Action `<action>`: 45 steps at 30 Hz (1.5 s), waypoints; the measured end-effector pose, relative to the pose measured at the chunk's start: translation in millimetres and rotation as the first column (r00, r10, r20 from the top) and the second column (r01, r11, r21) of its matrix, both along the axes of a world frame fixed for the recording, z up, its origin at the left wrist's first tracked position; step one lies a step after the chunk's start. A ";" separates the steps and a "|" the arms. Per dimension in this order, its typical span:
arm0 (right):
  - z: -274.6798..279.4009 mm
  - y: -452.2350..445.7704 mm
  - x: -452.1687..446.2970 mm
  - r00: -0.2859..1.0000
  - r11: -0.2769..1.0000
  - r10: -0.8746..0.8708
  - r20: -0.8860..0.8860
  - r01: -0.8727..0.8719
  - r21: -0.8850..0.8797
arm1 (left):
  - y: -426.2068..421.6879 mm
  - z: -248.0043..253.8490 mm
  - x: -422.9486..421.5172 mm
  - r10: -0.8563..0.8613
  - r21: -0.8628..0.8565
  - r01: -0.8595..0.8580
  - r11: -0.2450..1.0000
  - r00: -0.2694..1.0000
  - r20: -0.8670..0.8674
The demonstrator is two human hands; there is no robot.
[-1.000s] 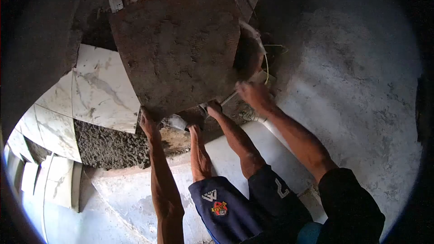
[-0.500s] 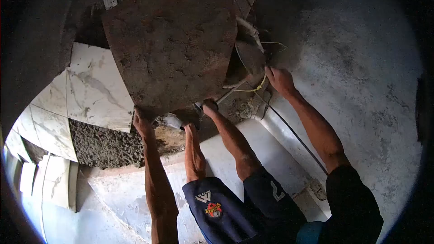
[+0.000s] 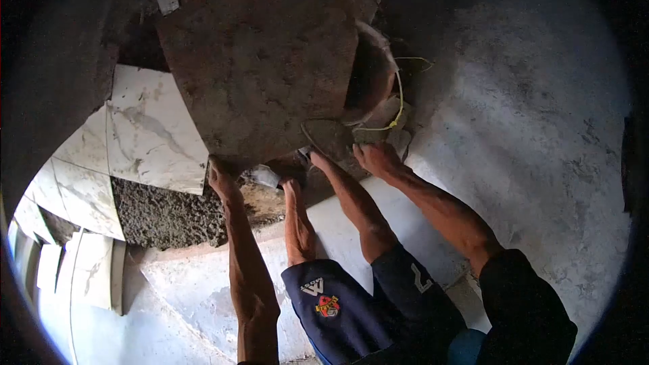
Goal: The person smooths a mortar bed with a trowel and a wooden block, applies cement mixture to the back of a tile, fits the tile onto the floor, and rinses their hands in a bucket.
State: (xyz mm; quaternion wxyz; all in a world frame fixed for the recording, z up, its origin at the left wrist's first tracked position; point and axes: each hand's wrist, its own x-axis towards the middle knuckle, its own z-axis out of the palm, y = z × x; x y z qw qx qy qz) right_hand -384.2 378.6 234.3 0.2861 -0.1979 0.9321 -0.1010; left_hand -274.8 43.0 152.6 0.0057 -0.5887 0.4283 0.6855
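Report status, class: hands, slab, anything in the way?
Left hand gripping slab, near left corner. Right hand gripping trowel, blade over near right corner. Slab face smeared. Bucket by right edge; nothing evidently blocking.

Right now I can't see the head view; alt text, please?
A person's left hand holds the lower-left corner of a smeared brown slab while the right hand holds a trowel at its lower-right corner. A bucket with a yellow cord sits partly behind the slab; marble-patterned tiles show at left.

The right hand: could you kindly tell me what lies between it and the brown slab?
In the head view, what looks like a trowel blade lies between the right hand and the brown slab.
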 end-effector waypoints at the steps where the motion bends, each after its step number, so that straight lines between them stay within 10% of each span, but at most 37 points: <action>1: 6.9 -5.2 2.1 0.983 0.989 -0.118 0.140 0.105 0.100 | -0.5 -4.7 2.3 -0.002 -0.040 0.004 0.999 0.999 0.044; 11: -50.2 -71.9 37.8 0.791 0.790 -0.611 0.000 0.610 -0.057 | -0.6 -10.6 13.8 0.008 -0.088 0.000 0.996 0.996 0.087; 13: -36.5 -72.7 47.1 0.974 0.986 0.051 -0.221 -0.015 0.163 | -3.0 -10.6 7.3 -0.116 -0.168 0.128 0.977 0.990 0.080; 15: -41.2 -74.9 85.2 0.813 0.867 -0.498 0.303 0.473 0.154 | 4.1 -3.3 3.0 -0.057 -0.137 0.065 0.988 0.996 0.064; 17: -28.4 -57.1 128.0 0.982 0.971 0.174 0.073 -0.183 0.155 | 6.2 0.1 -8.3 0.026 -0.125 -0.021 0.992 0.999 0.040; 18: -25.5 -63.4 122.0 0.980 0.970 0.186 0.076 -0.195 0.144 | 7.0 2.4 -5.8 0.020 -0.086 -0.016 0.996 0.999 0.037; 19: -25.3 -69.3 115.2 0.965 0.968 -0.249 0.077 0.251 -0.013 | 6.5 3.3 -2.6 0.012 -0.048 -0.010 0.999 0.999 0.034; 21: -25.7 -74.9 80.6 0.908 0.913 -0.407 0.096 0.404 0.053 | -3.0 -21.5 20.8 -0.030 0.023 0.031 0.999 0.999 -0.039; 24: -71.3 -92.9 46.7 0.858 0.948 -0.316 -0.405 0.298 -0.109 | 0.3 -17.4 11.6 0.005 -0.005 -0.005 1.000 0.999 -0.049; 26: -71.6 -111.8 38.4 0.773 0.780 -0.623 0.117 0.626 0.021 | 1.9 -7.8 8.3 0.049 0.020 -0.048 0.999 0.998 -0.028; 31: -1.1 -93.5 68.7 0.938 0.937 -0.316 0.144 0.332 -0.111 | -9.2 9.5 -1.8 -0.056 0.130 0.060 0.990 0.998 -0.031; 34: 45.4 -63.1 5.7 0.733 0.778 -0.616 0.289 0.509 0.368 | -15.1 8.7 3.9 -0.196 0.024 0.199 0.980 0.976 -0.093; 39: -3.7 2.5 -75.4 0.798 0.739 -0.593 0.111 0.483 0.470 | -30.8 6.3 -5.9 -0.315 0.011 0.315 0.949 0.945 0.089; 42: -88.7 47.0 -79.1 0.967 0.928 0.112 -0.230 -0.019 0.373 | -36.4 12.0 -19.9 -0.336 -0.060 0.339 0.939 0.940 0.054; 45: -68.6 5.8 -120.4 0.998 0.877 -0.056 0.027 0.036 0.480 | -44.5 7.8 -49.6 -0.229 -0.105 0.224 0.969 0.973 -0.035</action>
